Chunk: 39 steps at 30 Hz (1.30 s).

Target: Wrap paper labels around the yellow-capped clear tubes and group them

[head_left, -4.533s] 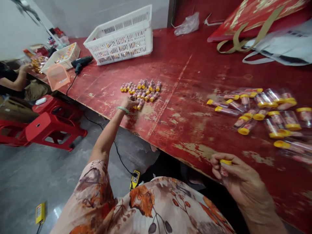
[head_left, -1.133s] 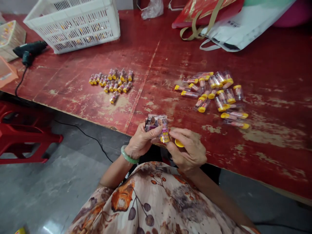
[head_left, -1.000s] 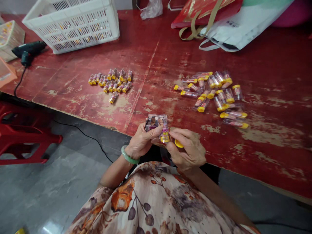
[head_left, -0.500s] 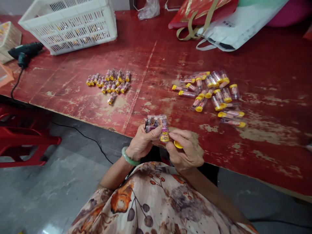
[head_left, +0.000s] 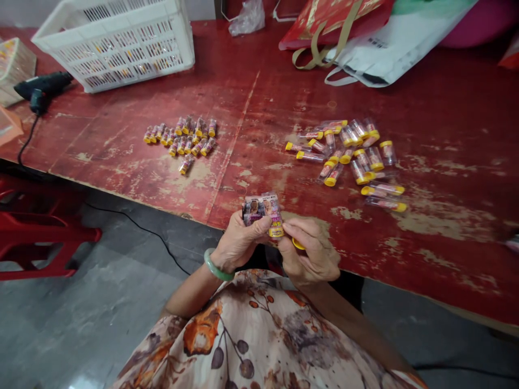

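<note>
Close to the table's front edge, my left hand (head_left: 239, 242) is closed, its thumb pressed on printed plastic sleeves (head_left: 261, 208) with pink and yellow lettering. How many sleeves are in the stack I cannot tell. My right hand (head_left: 314, 253) is closed around a capped tube, of which only the yellow cap (head_left: 298, 243) shows. Its fingertips meet the right edge of the sleeves. Beyond it on the right lie clear tubes (head_left: 360, 171) with yellow caps, loosely scattered. To the left, several tubes in printed sleeves (head_left: 186, 163) are grouped together.
The worn red table (head_left: 259, 113) fills the view. At the back left are a white slatted crate (head_left: 121, 48) and a dark heat gun (head_left: 42, 89) with a cord. Bags (head_left: 385, 56) lie at the back right. A red stool (head_left: 44, 232) stands on the floor at left.
The printed sleeves have shifted very slightly right in my left hand, and the right hand's fingers have dipped a little lower. Everything on the table is unchanged.
</note>
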Available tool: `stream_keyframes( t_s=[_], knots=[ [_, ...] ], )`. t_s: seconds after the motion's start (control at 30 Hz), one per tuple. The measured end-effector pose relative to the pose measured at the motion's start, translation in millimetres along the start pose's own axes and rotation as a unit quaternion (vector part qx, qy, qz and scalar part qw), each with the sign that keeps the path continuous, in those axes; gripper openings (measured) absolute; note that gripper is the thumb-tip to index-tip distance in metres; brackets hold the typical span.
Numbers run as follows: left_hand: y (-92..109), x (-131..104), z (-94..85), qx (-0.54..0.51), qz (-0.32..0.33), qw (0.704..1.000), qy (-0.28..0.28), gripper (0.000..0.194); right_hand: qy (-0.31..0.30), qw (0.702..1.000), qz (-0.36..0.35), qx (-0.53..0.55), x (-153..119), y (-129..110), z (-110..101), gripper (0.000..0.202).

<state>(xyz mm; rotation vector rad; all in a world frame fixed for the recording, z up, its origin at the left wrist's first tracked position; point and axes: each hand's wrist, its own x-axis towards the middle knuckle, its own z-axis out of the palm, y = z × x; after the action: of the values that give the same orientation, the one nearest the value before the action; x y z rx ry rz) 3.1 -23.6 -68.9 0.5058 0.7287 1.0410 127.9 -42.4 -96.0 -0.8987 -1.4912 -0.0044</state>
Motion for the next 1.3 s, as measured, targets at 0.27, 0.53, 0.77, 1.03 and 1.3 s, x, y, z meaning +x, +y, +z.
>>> stream_keyframes(
  t_s=[0.27, 0.53, 0.77, 1.03, 1.3],
  knots=[
    [-1.3, -0.9, 0.1, 0.011, 0.000, 1.000, 0.019, 0.035, 0.007, 1.000, -0.004, 0.001, -0.9, 0.9, 0.9, 0.034],
    [-1.3, -0.4, 1.4, 0.002, -0.007, 0.999, 0.032, 0.036, -0.001, 1.000, -0.004, -0.022, -1.1, 1.8, 0.5, 0.036],
    [-4.5, 0.0, 0.6, -0.016, -0.007, 0.999, 0.036, 0.039, -0.023, 0.997, -0.058, -0.049, 1.9, 3.2, 1.2, 0.039],
    [42.6, 15.9, -57.1, 0.102, 0.107, 0.976, 0.159, 0.033, -0.195, 0.976, 0.102, 0.003, 5.4, 8.3, -10.3, 0.028],
    [170.9, 75.7, -156.9, 0.401, 0.116, 0.835, 0.358, 0.027, -0.292, 0.843, 0.390, 0.227, -26.5, 24.9, -31.6, 0.035]
  ],
)
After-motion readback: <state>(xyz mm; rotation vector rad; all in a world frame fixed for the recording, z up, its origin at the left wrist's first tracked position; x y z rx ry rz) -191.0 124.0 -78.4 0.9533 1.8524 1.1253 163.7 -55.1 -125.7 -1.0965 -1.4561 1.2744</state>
